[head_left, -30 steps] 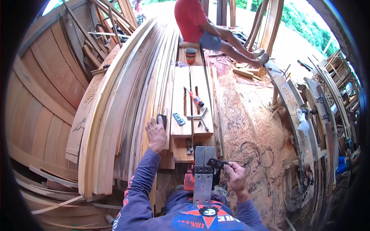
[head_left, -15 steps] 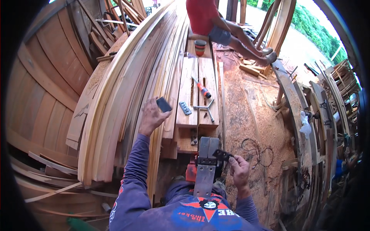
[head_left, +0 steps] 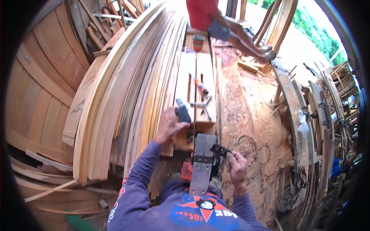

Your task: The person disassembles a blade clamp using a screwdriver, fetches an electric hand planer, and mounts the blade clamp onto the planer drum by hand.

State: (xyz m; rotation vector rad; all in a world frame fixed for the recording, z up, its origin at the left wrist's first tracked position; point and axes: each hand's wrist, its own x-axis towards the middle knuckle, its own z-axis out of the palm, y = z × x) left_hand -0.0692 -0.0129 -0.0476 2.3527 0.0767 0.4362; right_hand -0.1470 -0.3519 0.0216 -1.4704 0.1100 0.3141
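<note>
A dark rectangular block (head_left: 183,114) is gripped in my left hand (head_left: 168,125), above the near left end of the workbench beams. It partly covers a small blue-grey plate with holes (head_left: 179,102). My right hand (head_left: 237,164) pinches a flat black metal bar with holes (head_left: 221,151) at its near end. Between my hands, in front of my torso, an upturned power planer (head_left: 200,179) shows its flat metal sole. Its red body is partly visible at the left. The bar is close to the planer's right side; whether they touch I cannot tell.
An orange-and-black tool (head_left: 201,87) and a three-armed wrench (head_left: 206,104) lie on the slotted beams (head_left: 185,84). Beyond stands a striped cup (head_left: 198,43) near a seated person in red (head_left: 201,15). Long planks (head_left: 111,84) fill the left; sawdust (head_left: 246,115) covers the right.
My left hand has moved right and nearer with the dark block, from over the planks to the beam ends. My right hand has barely moved and keeps hold of the bar.
</note>
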